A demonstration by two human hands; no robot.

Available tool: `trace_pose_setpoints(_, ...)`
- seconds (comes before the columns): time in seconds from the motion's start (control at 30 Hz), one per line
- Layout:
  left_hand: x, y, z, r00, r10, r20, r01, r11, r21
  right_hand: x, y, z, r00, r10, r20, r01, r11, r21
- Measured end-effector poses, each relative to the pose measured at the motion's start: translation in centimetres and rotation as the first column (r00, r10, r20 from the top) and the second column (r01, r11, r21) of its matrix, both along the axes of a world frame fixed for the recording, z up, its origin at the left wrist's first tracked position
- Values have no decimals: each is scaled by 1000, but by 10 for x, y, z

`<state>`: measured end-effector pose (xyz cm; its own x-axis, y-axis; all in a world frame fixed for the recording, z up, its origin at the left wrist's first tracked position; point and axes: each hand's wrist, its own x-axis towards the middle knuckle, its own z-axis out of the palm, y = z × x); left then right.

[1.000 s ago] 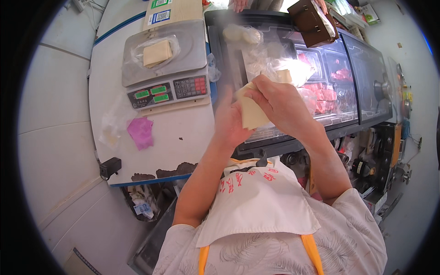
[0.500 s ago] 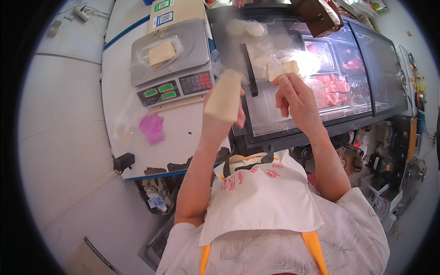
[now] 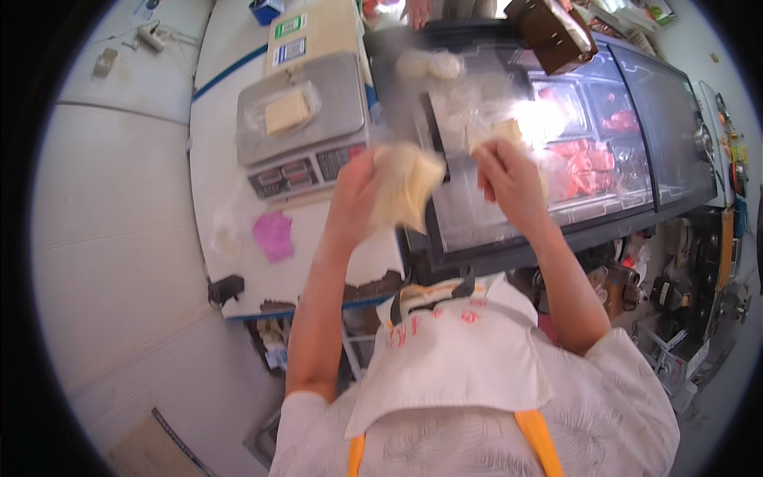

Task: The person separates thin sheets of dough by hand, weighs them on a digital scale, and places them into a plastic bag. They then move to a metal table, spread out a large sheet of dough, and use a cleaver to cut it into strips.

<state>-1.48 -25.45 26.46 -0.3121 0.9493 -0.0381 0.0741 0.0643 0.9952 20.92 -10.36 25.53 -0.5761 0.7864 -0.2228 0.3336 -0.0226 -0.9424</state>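
My left hand, at the table's right edge, is closed on a stack of pale yellow dough wrappers. The sheets hang from the fingers with bent corners and look smeared by motion. Over the black-framed glass-topped cabinet, my right hand is closed with its fingers curled. Just beyond its knuckles lie more pale wrappers beside thin clear plastic. What the right fingers grip is hidden. A similar wrapper stack sits in a clear bag on the metal pan of a scale.
A purple cloth lies on the white table. Red packs show through the cabinet glass. A brown box stands at the cabinet's far edge, near another person's hand. Pale bagged lumps rest on the far glass.
My left hand has swung a little left and the wrappers have turned, their edges now fanned. The right hand stays nearly in place, fingers more curled. The view has shifted slightly.
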Motion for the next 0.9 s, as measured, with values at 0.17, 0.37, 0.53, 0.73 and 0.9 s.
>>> trace_pose_setpoints(0.17,5,2,55,862,-168,-479,84,978,-191,-58,20,21,900,232,-369,-194,971,138)
trace_pose_setpoints(0.37,-6,-20,52,810,-20,-586,-57,992,-113,-104,18,13,548,600,-583,-815,541,-208)
trace_pose_setpoints(0.53,-36,-38,25,858,174,-483,-295,937,-187,-141,11,18,559,763,-325,-828,491,-271)
trace_pose_setpoints(0.73,-97,-43,-22,680,487,548,-454,867,-207,-204,-11,65,771,631,-91,-624,718,-307)
trace_pose_setpoints(0.9,-111,-31,-50,47,-87,995,-441,892,99,-247,-20,40,868,482,-119,-496,833,-244)
